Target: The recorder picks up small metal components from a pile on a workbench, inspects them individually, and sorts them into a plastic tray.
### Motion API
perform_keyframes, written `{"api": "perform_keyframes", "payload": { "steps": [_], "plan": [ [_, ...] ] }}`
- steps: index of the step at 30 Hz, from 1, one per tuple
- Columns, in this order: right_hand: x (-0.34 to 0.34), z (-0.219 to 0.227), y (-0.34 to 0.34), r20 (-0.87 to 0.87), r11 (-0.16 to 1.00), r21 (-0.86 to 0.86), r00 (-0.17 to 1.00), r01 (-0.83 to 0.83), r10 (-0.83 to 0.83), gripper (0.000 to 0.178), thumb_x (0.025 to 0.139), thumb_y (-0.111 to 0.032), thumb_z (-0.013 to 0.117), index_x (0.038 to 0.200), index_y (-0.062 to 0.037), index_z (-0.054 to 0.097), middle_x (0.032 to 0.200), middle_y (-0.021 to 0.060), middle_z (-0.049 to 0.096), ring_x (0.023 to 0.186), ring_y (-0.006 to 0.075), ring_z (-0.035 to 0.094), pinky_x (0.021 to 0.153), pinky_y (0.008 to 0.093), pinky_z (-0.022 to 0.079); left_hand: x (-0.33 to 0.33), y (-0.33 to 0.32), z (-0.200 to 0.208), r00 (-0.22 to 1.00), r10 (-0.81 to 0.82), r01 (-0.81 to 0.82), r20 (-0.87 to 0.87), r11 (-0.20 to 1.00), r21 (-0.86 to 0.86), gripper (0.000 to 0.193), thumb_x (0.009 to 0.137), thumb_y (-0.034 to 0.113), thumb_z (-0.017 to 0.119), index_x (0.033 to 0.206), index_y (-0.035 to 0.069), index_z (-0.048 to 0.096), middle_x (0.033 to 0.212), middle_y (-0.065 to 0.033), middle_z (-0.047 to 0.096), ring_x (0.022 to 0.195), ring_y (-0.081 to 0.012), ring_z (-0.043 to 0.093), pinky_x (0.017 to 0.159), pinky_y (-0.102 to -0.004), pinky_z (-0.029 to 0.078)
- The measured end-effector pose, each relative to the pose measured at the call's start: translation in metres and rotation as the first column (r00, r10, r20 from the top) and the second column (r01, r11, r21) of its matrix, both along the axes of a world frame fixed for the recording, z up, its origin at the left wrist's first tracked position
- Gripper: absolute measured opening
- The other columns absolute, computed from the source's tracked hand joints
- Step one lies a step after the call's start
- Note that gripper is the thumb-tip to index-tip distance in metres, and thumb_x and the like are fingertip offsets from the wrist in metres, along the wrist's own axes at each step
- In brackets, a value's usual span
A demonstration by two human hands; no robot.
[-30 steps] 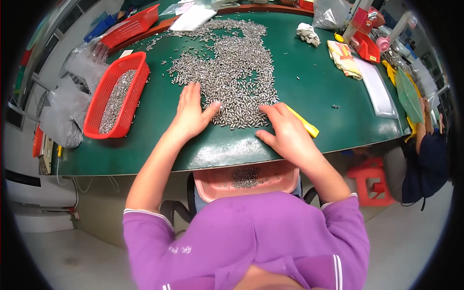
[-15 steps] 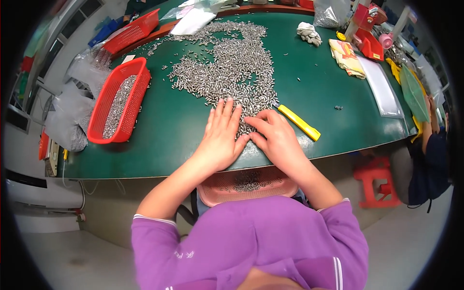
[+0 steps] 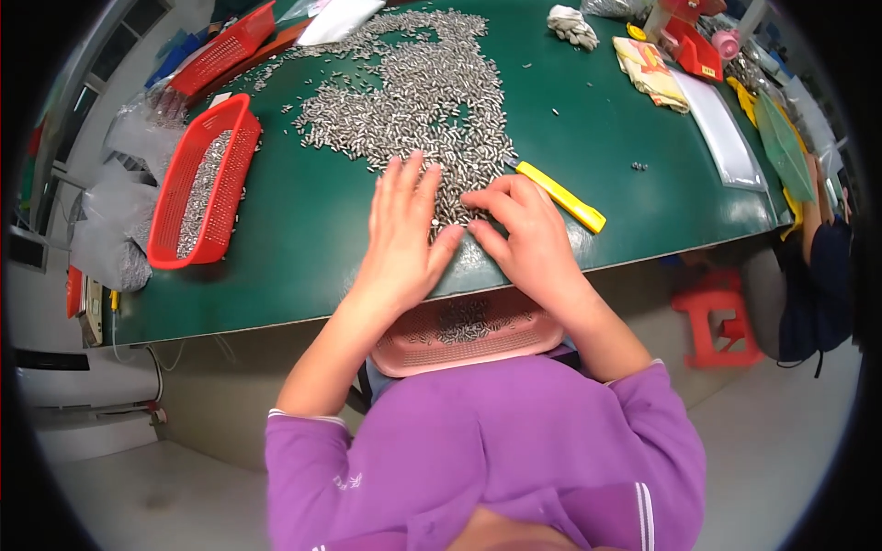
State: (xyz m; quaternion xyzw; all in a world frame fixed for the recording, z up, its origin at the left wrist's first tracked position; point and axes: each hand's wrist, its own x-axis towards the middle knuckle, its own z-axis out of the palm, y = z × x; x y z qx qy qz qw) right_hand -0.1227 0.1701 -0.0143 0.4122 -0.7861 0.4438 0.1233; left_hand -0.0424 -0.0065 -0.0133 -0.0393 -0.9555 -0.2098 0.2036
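Small silvery metal cylinders [image 3: 413,110] lie spread across the green tabletop [image 3: 588,138], their near end between both hands. The left hand [image 3: 402,225] stretches palm-down with fingers extended, gripping nothing visible; the right hand [image 3: 528,225] half-curls, fingertips at the cylinders, its hold unclear. Beside it rests a yellow utility knife [image 3: 562,196].

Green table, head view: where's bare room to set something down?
Left: between the red basket and the left hand. Right: between the yellow knife and the plastic sleeve, bar a few loose bits. Crowded: the middle, metal pieces from both hands to the far side; far right too, around the cloth.
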Motion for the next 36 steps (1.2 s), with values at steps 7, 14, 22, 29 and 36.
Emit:
{"api": "perform_keyframes", "payload": {
  "steps": [7, 14, 22, 29, 36],
  "plan": [
    [0.001, -0.004, 0.007, -0.021, 0.999, -0.021, 0.999, -0.026, 0.026, 0.015, 0.081, -0.009, 0.075, 0.096, -0.0082, 0.071, 0.090, 0.0078, 0.063, 0.088, 0.0272, 0.064, 0.078, 0.0392, 0.052, 0.036, -0.006, -0.002, 0.957, 0.236, -0.202, -0.167, 0.959, 0.197, 0.052, 0.084, 0.004, 0.071, 0.134, 0.002, 0.056, 0.111, -0.0136, 0.059, 0.100, -0.0304, 0.056, 0.090, -0.0416, 0.048],
    [0.013, -0.001, 0.000, -0.038, 0.989, 0.088, 0.991, -0.122, 0.126, 0.012, 0.082, -0.013, 0.073, 0.091, -0.0089, 0.068, 0.090, 0.0071, 0.061, 0.088, 0.0293, 0.061, 0.077, 0.0408, 0.051, 0.041, 0.011, -0.007, 0.992, 0.109, -0.084, -0.070, 0.950, 0.299, 0.066, 0.080, -0.005, 0.073, 0.141, 0.006, 0.052, 0.098, -0.0061, 0.062, 0.089, -0.0183, 0.058, 0.080, -0.0314, 0.050],
    [0.010, 0.001, 0.001, 0.067, 0.984, 0.119, 0.990, -0.132, 0.125, 0.014, 0.082, -0.010, 0.072, 0.093, -0.0054, 0.065, 0.092, 0.0099, 0.062, 0.090, 0.0333, 0.061, 0.079, 0.0445, 0.050, 0.035, 0.016, -0.006, 0.998, 0.046, -0.023, -0.051, 0.925, 0.380, 0.068, 0.080, -0.006, 0.070, 0.143, 0.004, 0.049, 0.096, -0.0099, 0.063, 0.089, -0.0252, 0.061, 0.083, -0.0380, 0.051],
    [0.012, 0.000, -0.005, 0.045, 0.990, 0.067, 0.992, -0.123, 0.120, 0.016, 0.079, -0.007, 0.076, 0.091, -0.0074, 0.065, 0.088, 0.0075, 0.063, 0.086, 0.0304, 0.062, 0.077, 0.0422, 0.050, 0.037, 0.019, -0.007, 0.992, 0.107, -0.066, -0.060, 0.880, 0.471, 0.071, 0.081, -0.008, 0.070, 0.147, 0.006, 0.048, 0.099, -0.0050, 0.065, 0.091, -0.0163, 0.061, 0.081, -0.0300, 0.051],
    [0.009, -0.001, 0.001, 0.048, 0.974, 0.099, 0.978, -0.206, 0.202, 0.015, 0.080, -0.008, 0.075, 0.091, -0.0081, 0.066, 0.089, 0.0062, 0.064, 0.088, 0.0286, 0.063, 0.079, 0.0417, 0.050, 0.037, 0.017, -0.007, 0.995, 0.060, -0.028, -0.080, 0.933, 0.359, 0.071, 0.079, -0.007, 0.071, 0.146, 0.004, 0.047, 0.092, -0.0073, 0.063, 0.084, -0.0225, 0.060, 0.079, -0.0362, 0.051]
  ]
}}
